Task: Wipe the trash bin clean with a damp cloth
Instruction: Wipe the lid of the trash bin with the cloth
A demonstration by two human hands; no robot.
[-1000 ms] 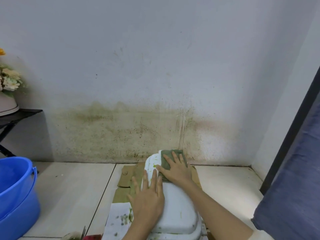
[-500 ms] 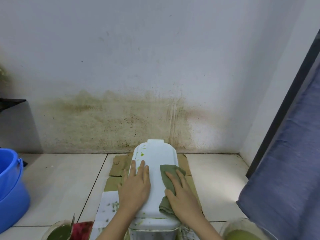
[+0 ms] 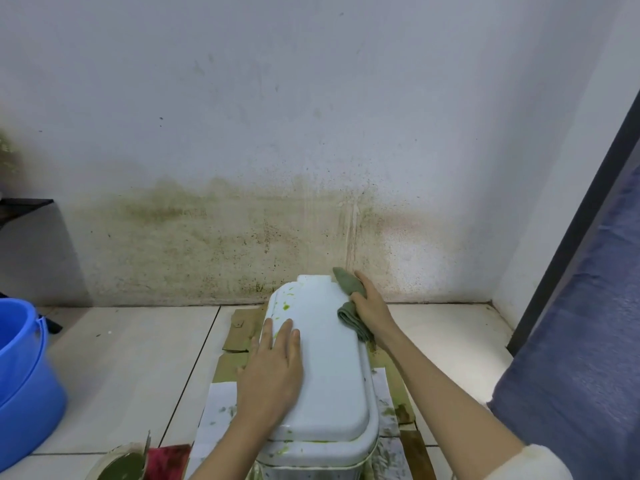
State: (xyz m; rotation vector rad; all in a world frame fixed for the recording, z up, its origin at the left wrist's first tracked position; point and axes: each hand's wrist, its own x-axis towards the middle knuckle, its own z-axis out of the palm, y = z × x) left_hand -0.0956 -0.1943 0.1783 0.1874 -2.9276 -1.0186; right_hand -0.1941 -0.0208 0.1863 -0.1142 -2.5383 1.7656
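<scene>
The left hand (image 3: 273, 372) lies flat, fingers straight, pressing on the lid of the white plastic trash bin (image 3: 329, 368), which stands on the tiled floor (image 3: 131, 358) over flattened brown cardboard (image 3: 242, 327). Beyond it and to its right, the right hand (image 3: 372, 306) grips the crumpled grey-green damp cloth (image 3: 349, 299) against the lid's far right edge. Green smears (image 3: 286, 307) dot the lid just ahead of the left fingertips. A blue plastic bucket (image 3: 24, 386) stands well left of the left hand.
</scene>
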